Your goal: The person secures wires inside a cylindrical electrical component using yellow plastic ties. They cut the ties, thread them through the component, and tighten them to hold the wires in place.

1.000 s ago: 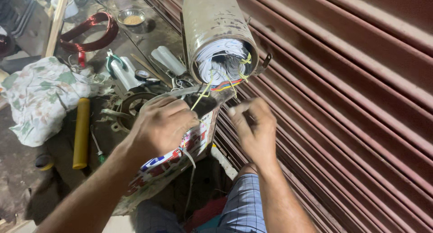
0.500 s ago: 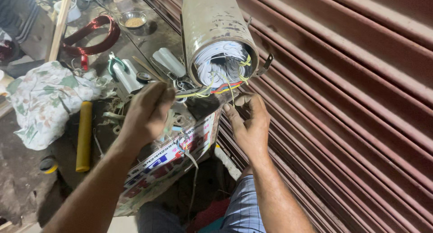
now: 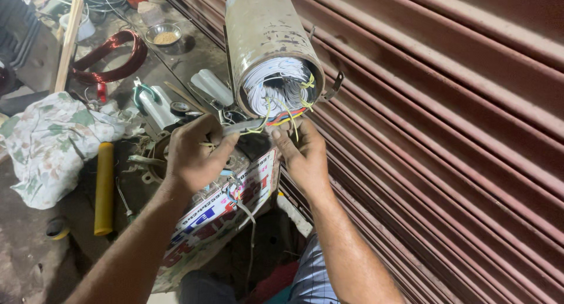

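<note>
A grey metal cylinder (image 3: 264, 39) lies tilted with its open end toward me, packed with white winding wires (image 3: 276, 87). Yellow, red and blue leads (image 3: 286, 114) hang from its mouth. My left hand (image 3: 197, 151) grips a thin grey flat tool (image 3: 244, 126) that points at the leads. My right hand (image 3: 302, 154) sits just below the cylinder's mouth, its fingers pinching the coloured leads. Under both hands lies a printed red, white and blue sheet (image 3: 226, 207).
A ribbed maroon roller shutter (image 3: 440, 139) fills the right side. On the left floor lie a patterned cloth (image 3: 53, 142), a yellow-handled tool (image 3: 104, 186), a copper wire coil (image 3: 114, 57), a small steel bowl (image 3: 164, 34) and white plastic parts (image 3: 211, 86).
Both hands have risen toward the cylinder's mouth. My left hand has slid up and right with the flat tool, and my right hand has closed on the leads.
</note>
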